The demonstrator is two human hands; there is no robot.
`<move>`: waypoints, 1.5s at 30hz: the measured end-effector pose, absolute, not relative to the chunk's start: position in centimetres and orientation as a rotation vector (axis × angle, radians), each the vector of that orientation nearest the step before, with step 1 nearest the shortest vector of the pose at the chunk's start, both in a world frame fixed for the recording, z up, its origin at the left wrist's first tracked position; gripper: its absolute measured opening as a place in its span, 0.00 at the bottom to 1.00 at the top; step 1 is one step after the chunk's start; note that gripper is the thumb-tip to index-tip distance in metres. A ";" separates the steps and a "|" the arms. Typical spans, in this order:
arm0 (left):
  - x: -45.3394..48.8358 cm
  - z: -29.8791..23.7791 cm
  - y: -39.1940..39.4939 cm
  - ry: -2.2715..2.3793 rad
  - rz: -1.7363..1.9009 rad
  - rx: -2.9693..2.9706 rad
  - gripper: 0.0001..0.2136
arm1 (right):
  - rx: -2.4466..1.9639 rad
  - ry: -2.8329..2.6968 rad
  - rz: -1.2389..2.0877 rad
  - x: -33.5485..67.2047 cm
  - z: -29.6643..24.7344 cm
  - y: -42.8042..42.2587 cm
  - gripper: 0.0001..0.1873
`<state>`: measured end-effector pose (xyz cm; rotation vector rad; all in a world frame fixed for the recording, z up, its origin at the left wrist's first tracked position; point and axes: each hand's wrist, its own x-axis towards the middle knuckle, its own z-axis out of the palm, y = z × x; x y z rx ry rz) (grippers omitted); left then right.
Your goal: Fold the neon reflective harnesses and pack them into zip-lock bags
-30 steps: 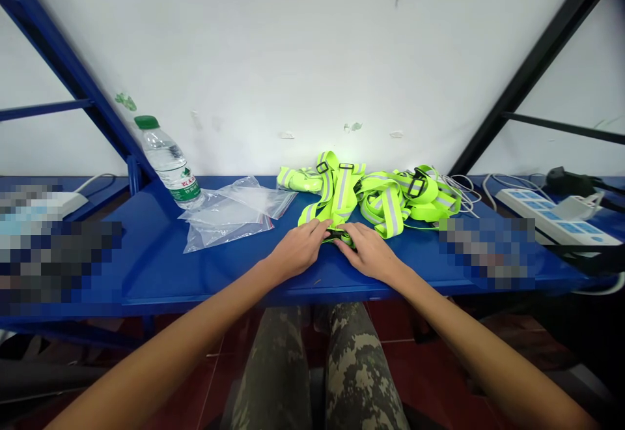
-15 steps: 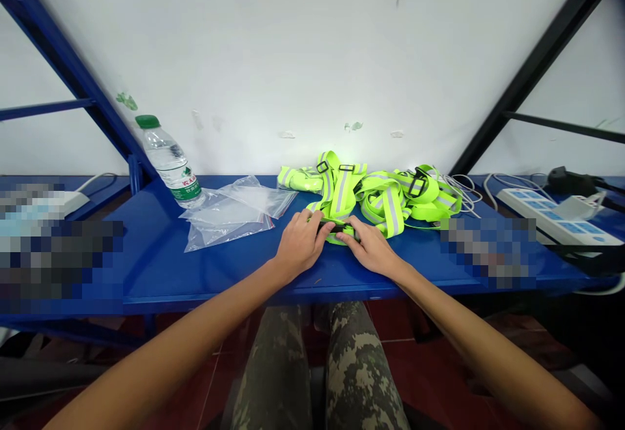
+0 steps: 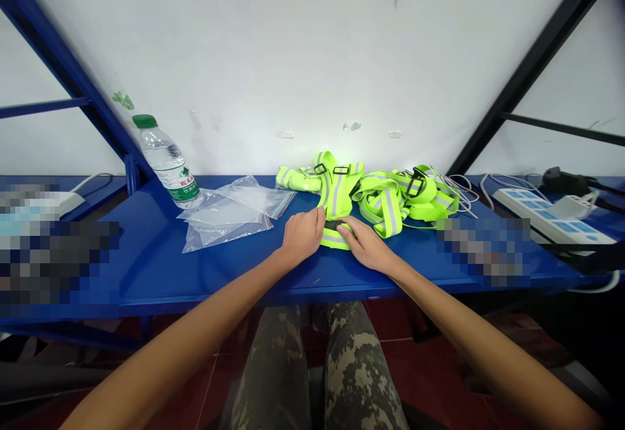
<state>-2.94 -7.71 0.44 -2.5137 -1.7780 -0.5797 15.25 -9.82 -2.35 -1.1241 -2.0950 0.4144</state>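
Observation:
A neon yellow-green reflective vest [image 3: 338, 199] made of straps with grey stripes lies in front of me, its black slider buckles towards the wall. My left hand [image 3: 303, 236] is closed on the left side of its near strap [image 3: 334, 240], thumb against the edge. From the right, my right hand [image 3: 367, 242] grips the same strap, its thumb over a black part [image 3: 333, 225] that looks like a buckle. The fingertips of both hands are partly hidden. Beside my right hand sits a loose heap of similar reflective straps [image 3: 390, 207].
Clear zip bags [image 3: 229, 212] lie flat to the left, next to a water bottle [image 3: 170, 163] with a green cap. A white power strip [image 3: 551, 212] and cables are at the right. The blue table [image 3: 195, 280] ends just before my knees, against a white wall behind.
My left hand has turned and its fingers have drawn in at the strap's left side. More of the near strap shows between my hands; the black part is less visible.

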 end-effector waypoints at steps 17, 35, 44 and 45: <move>-2.1 1.0 -7.2 -1.815 -0.460 -2.695 0.15 | -1.242 -2.139 0.189 15.1 -2.8 -9.4 0.19; -1.4 -0.2 -5.8 -1.975 -0.863 -2.567 0.09 | -1.037 -2.293 -0.113 15.1 -2.4 -11.0 0.20; -3.2 0.0 -7.5 -1.550 -1.145 -2.621 0.08 | -1.090 -2.283 -0.049 15.3 -1.9 -10.2 0.16; -3.4 0.1 -7.8 -1.495 -1.083 -2.650 0.08 | -1.095 -2.279 -0.035 15.3 -1.9 -10.1 0.16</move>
